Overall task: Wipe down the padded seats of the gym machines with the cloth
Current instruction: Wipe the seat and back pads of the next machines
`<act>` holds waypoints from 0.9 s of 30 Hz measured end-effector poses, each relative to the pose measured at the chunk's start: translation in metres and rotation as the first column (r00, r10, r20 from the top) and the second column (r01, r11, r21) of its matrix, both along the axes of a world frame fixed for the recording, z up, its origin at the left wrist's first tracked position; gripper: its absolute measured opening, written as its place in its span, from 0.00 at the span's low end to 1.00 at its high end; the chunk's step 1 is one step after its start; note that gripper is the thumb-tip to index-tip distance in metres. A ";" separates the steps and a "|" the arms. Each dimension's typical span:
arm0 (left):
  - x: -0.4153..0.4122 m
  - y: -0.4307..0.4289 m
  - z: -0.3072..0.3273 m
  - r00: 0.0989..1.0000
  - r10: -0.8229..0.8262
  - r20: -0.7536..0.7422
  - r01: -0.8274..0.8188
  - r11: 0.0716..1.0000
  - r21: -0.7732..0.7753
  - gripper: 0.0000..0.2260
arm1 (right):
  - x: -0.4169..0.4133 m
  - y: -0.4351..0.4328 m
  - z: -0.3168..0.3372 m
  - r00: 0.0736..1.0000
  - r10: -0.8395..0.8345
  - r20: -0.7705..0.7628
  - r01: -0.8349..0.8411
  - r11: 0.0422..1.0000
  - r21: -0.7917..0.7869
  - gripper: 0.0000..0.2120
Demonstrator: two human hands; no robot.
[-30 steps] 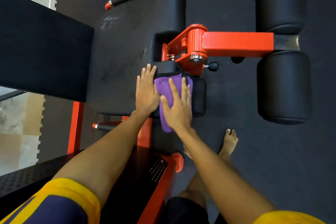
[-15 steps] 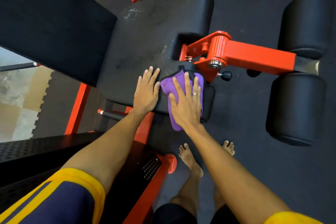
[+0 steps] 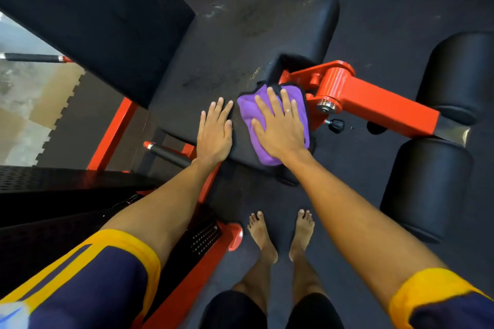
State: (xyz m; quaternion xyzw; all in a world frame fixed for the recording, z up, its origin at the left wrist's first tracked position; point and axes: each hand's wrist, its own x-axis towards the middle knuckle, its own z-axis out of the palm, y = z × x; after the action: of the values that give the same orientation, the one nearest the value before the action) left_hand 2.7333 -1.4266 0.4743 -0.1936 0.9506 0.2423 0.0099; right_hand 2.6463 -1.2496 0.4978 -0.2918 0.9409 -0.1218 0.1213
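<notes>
The right hand lies flat on the purple cloth, fingers straight and slightly spread, pressing it onto the near corner of the seat pad, just beside the red pivot arm. The left hand rests flat on the pad's near edge beside the cloth, fingers straight and close together. Pale smears show further up the pad. The wipe would best run in firm, overlapping strokes toward the far edge, without bunching the cloth against the pivot.

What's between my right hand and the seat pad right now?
The purple cloth, spread flat under the right hand on the black seat pad, as the head view shows.
</notes>
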 end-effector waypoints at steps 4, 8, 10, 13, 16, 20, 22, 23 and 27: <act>0.001 0.000 0.002 1.000 0.017 0.010 -0.017 1.000 -0.004 0.24 | 0.024 -0.033 0.007 0.996 -0.094 -0.012 0.094 0.994 0.054 0.30; 0.000 0.000 -0.001 1.000 0.007 0.029 -0.007 1.000 0.001 0.24 | 0.062 0.007 0.006 0.992 0.122 -0.003 -0.122 0.992 0.011 0.31; -0.001 -0.001 -0.002 1.000 0.021 0.018 -0.021 1.000 -0.018 0.23 | 0.041 0.016 0.005 0.989 0.144 0.009 -0.144 0.989 0.010 0.32; -0.002 0.000 -0.003 1.000 0.027 0.008 -0.027 0.999 -0.031 0.23 | -0.010 -0.008 0.005 0.998 0.059 0.000 -0.059 0.994 0.088 0.33; -0.002 -0.001 -0.003 1.000 0.027 -0.003 -0.027 0.999 -0.041 0.24 | -0.031 -0.042 0.010 0.984 -0.163 0.072 0.155 0.982 0.107 0.34; 0.000 0.000 -0.004 1.000 0.021 0.003 -0.021 0.999 -0.043 0.24 | 0.020 -0.038 0.013 0.995 -0.097 -0.016 0.098 0.987 0.124 0.36; -0.001 -0.001 -0.004 1.000 0.023 0.001 -0.023 0.999 -0.048 0.24 | 0.023 -0.023 0.013 1.000 -0.017 -0.026 0.020 0.994 0.110 0.36; 0.000 -0.001 -0.004 1.000 0.022 -0.005 -0.022 0.998 -0.051 0.24 | 0.010 -0.022 0.012 1.000 -0.006 -0.031 0.009 0.994 0.111 0.36; -0.001 0.000 -0.004 0.999 0.036 0.006 -0.036 0.999 -0.037 0.23 | -0.051 -0.046 0.017 0.975 -0.202 0.088 0.187 0.969 0.159 0.39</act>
State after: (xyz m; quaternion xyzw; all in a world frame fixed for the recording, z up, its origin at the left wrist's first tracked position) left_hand 2.7320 -1.4263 0.4701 -0.2117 0.9512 0.2244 0.0049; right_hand 2.5958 -1.2959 0.5146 -0.1813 0.9639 -0.0770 0.1791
